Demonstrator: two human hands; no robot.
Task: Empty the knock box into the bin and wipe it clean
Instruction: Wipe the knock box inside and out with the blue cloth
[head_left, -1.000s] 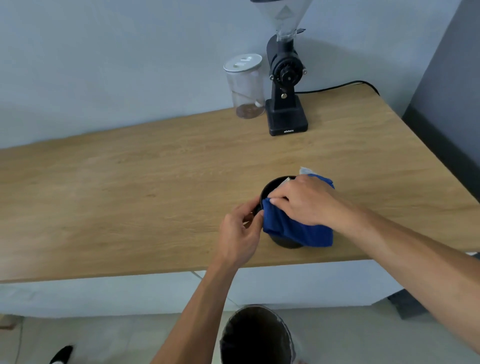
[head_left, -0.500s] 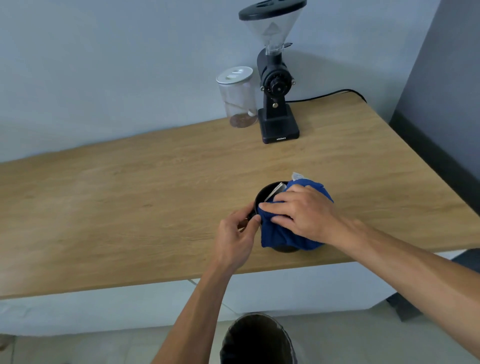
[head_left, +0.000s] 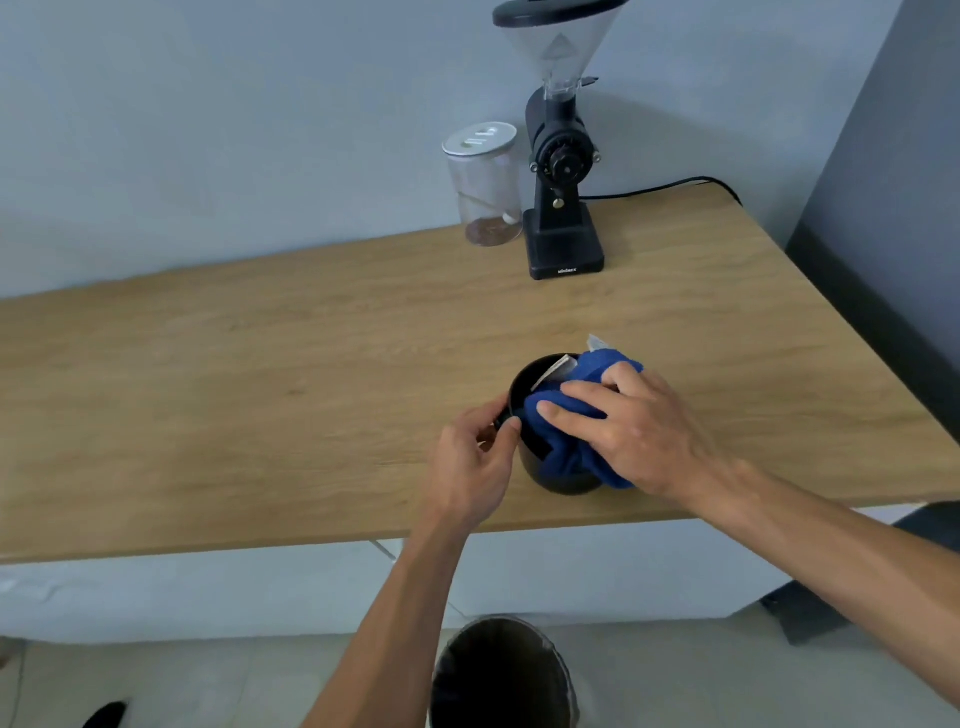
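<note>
Just one head cam, looking forward and down, pretty close over the table (head_left: 260, 395) edge, wall behind, floor and bin (head_left: 501, 675) at the bottom.

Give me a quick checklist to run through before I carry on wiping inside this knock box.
1. Knock box upright on the table: ok.
2. Left hand steadying the rim: ok.
3. Right hand pressing the blue cloth into the box: ok.
4. Box clear of the table's near edge: not ok, it sits close.
5. Grounds all emptied out: cannot tell, the cloth hides the inside.
6. Bin on the floor below: ok.
</note>
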